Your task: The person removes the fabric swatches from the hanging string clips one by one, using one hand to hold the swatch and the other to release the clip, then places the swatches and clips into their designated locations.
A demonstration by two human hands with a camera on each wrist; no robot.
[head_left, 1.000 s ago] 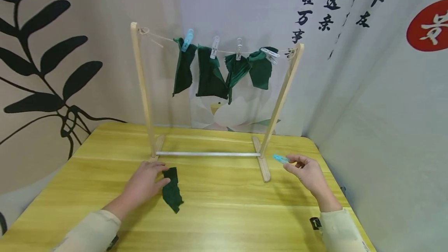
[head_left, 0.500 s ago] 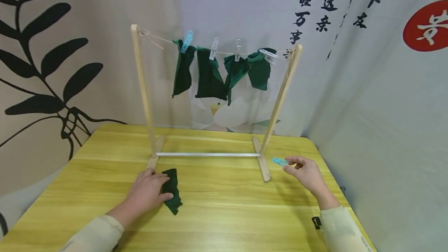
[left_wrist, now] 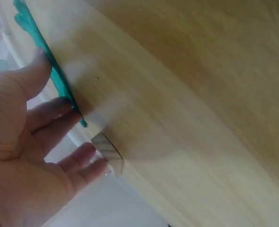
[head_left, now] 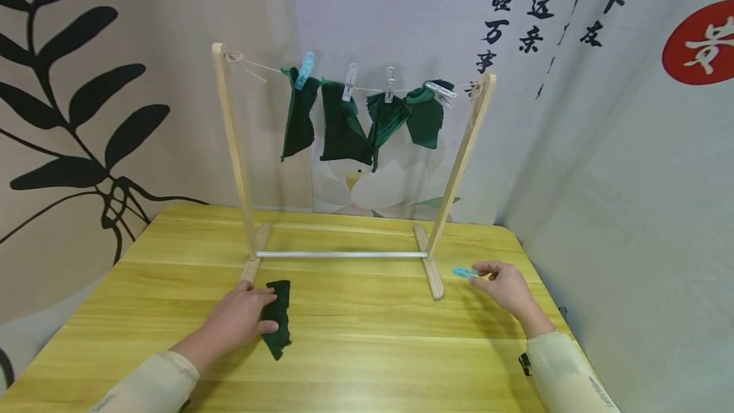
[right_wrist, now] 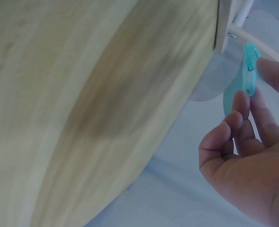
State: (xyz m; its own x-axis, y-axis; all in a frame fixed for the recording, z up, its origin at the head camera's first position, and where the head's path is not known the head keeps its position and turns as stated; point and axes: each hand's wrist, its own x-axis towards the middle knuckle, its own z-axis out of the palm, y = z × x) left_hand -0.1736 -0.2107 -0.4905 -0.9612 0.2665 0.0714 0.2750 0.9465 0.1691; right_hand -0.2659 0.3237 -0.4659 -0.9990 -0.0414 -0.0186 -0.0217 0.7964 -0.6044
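At lower left, the left hand (head_left: 234, 317), thumb and fingers apart, touches a green cloth (head_left: 281, 306); at lower right, the right hand (head_left: 506, 289) pinches a blue clothespin (head_left: 463, 271), which a fingertip hold alone could let slip.

A pale wooden frame (head_left: 234, 145) stands on the yellow wood-grain table (head_left: 373, 362), before the printed fabric backdrop (head_left: 367, 5), with a thin white string (head_left: 369, 89) across its top. Four dark green cloth pieces (head_left: 341, 129) hang from it, a pale blue plastic clothespin (head_left: 304, 71) on the leftmost, whitish plastic clothespins (head_left: 349, 81) on the others. In front of the frame's left foot (head_left: 250, 268) is a dark green cloth strip (head_left: 281, 311), the left hand (head_left: 237, 314) touching its left side. Right of the right foot (head_left: 434, 282) is a turquoise plastic clothespin (head_left: 463, 272), in the right hand (head_left: 504, 285).
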